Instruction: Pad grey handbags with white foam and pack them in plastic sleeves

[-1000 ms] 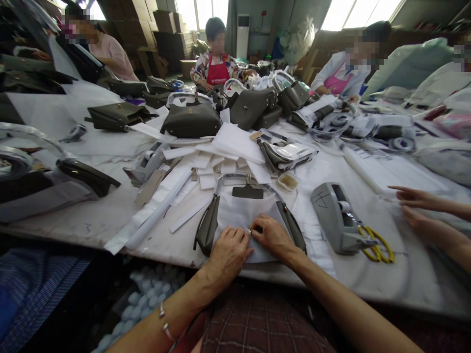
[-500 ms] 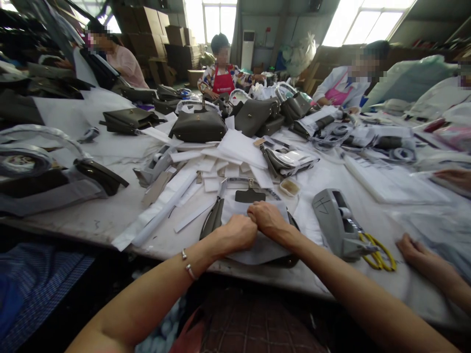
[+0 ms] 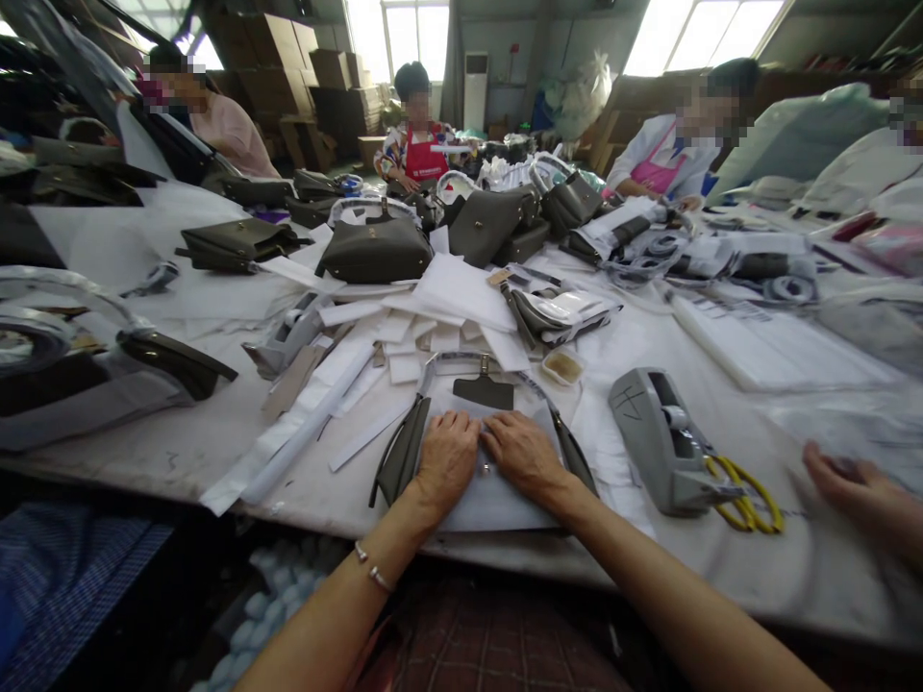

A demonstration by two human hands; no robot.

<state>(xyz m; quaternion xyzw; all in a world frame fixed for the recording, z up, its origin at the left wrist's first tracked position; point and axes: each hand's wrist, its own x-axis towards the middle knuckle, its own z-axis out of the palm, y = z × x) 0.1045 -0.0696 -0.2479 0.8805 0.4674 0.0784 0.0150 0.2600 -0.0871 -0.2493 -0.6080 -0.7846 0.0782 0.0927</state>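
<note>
An olive-grey handbag [image 3: 401,452] lies in front of me at the table's near edge, its wrapped handle [image 3: 461,359] pointing away. A thin white sheet [image 3: 497,509] covers its front, and a dark flap tab [image 3: 485,392] shows above the sheet. My left hand [image 3: 448,457] rests palm down on the sheet, its fingers laid forward near the upper edge. Close beside it, my right hand [image 3: 525,452] presses on the sheet the same way, fingers slightly bent. Between the hands, a small metal stud [image 3: 486,469] shows.
Right of the bag stand a grey tape dispenser [image 3: 653,442] and yellow-handled scissors [image 3: 750,500]. Another person's hand [image 3: 851,485] is at the far right. White foam sheets [image 3: 461,288], more handbags [image 3: 375,248] and a small tub [image 3: 562,366] lie beyond; co-workers sit across the table.
My hands were closed together at the middle of the sheet; now they lie flatter and slightly apart on it. The co-worker's hand at the right has shifted.
</note>
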